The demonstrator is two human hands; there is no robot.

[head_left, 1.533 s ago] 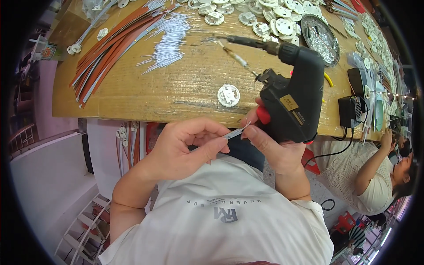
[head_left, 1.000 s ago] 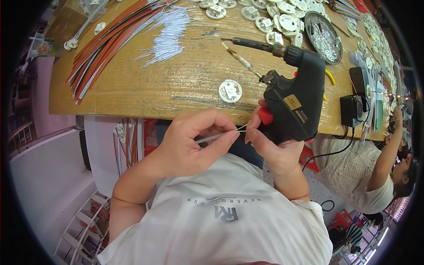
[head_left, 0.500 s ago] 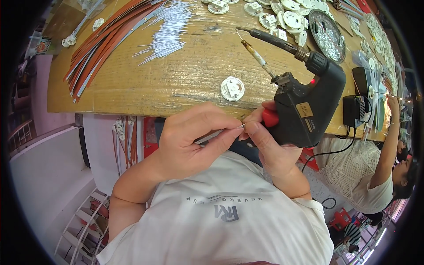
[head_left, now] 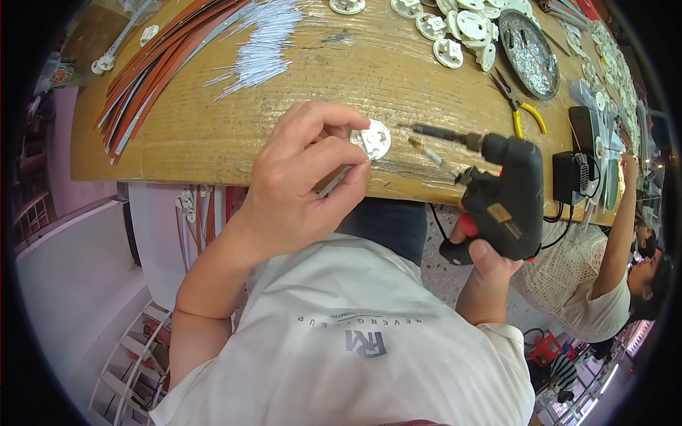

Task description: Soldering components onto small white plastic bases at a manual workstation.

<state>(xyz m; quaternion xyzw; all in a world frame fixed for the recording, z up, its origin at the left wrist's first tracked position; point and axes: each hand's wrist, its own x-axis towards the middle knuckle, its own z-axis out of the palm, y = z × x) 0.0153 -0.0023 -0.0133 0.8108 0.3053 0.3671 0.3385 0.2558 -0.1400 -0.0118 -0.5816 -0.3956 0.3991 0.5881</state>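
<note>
My left hand (head_left: 298, 177) is closed over the table's near edge, thumb and finger pinched on a thin grey strip (head_left: 334, 182) that runs back into the palm. One of its raised fingertips reaches the rim of a round white plastic disc (head_left: 375, 139) lying on the table; whether it presses on the disc I cannot tell. My right hand (head_left: 489, 261) grips the handle of a black soldering gun (head_left: 503, 209) with a red trigger. The gun's dark tip (head_left: 426, 130) points left toward the disc, above a slim feed tube (head_left: 426, 151).
White wires (head_left: 259, 57) lie in a pile beside long orange-brown strips (head_left: 153, 85). At the far right are more white discs (head_left: 472, 25), a dark round tray (head_left: 506, 42) and yellow-handled pliers (head_left: 522, 113). A black adapter (head_left: 568, 177) sits near a co-worker (head_left: 575, 277).
My hands have parted. The right has drawn the soldering gun back and to the right; the left has moved up to the disc with the strip. The pliers have come into sight.
</note>
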